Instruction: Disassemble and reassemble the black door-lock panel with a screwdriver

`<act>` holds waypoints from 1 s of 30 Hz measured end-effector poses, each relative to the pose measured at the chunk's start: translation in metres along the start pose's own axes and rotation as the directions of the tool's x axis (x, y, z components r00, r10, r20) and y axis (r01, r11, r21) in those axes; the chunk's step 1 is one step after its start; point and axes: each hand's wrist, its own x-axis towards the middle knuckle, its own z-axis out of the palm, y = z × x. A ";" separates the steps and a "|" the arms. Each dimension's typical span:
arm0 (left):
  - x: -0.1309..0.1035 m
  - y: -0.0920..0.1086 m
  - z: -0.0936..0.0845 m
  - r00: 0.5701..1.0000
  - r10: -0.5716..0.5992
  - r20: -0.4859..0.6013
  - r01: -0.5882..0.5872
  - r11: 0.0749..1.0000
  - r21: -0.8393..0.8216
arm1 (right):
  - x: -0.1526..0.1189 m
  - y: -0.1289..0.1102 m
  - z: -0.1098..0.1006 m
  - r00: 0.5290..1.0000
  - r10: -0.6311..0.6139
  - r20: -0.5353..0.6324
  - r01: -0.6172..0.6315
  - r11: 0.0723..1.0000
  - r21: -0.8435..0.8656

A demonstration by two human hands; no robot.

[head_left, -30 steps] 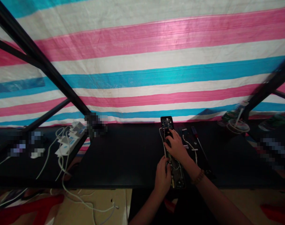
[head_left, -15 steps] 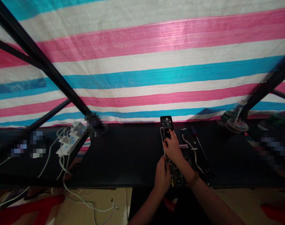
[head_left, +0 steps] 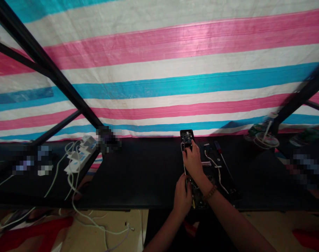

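Black circuit-board casing [head_left: 186,137] is partly hidden by left hand [head_left: 182,196] and right hand [head_left: 193,161]; whether either clamps it, I cannot tell. Worktop [head_left: 138,171] spreads left of them, front edge by left wrist.

Striped wall: In front of you hangs a plastic sheet [head_left: 159,84] with wide bands of pink, white and blue; its surface is a little wrinkled.
Dark table: Before you stretches a black tabletop [head_left: 133,178], its far edge near to the sheet.
Left side: You have here a slanted black post [head_left: 67,92] with a thinner brace [head_left: 59,126]; beyond it lies another dark tabletop [head_left: 23,194].
Right side: A second post [head_left: 301,93] is leaning, also black.
Floor: Below, you see a beige floor [head_left: 117,220], and red objects [head_left: 36,232] near both lower corners, too cut off to name.
Light: A soft shine falls on the sheet's upper pink band; your table is dim.
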 end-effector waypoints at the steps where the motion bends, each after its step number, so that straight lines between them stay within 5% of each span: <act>1: 0.000 0.000 0.000 1.000 -0.004 -0.006 0.004 1.000 0.000 | 0.002 0.000 0.001 1.000 0.000 -0.011 0.001 1.000 0.007; 14: 0.000 0.000 0.000 1.000 0.008 -0.007 -0.008 1.000 0.026 | 0.019 0.003 0.002 0.993 0.118 -0.019 -0.116 0.989 0.095; 30: 0.000 -0.001 -0.001 1.000 0.019 -0.017 -0.018 0.999 0.046 | 0.005 0.007 -0.009 0.979 0.032 0.202 -0.042 0.998 0.044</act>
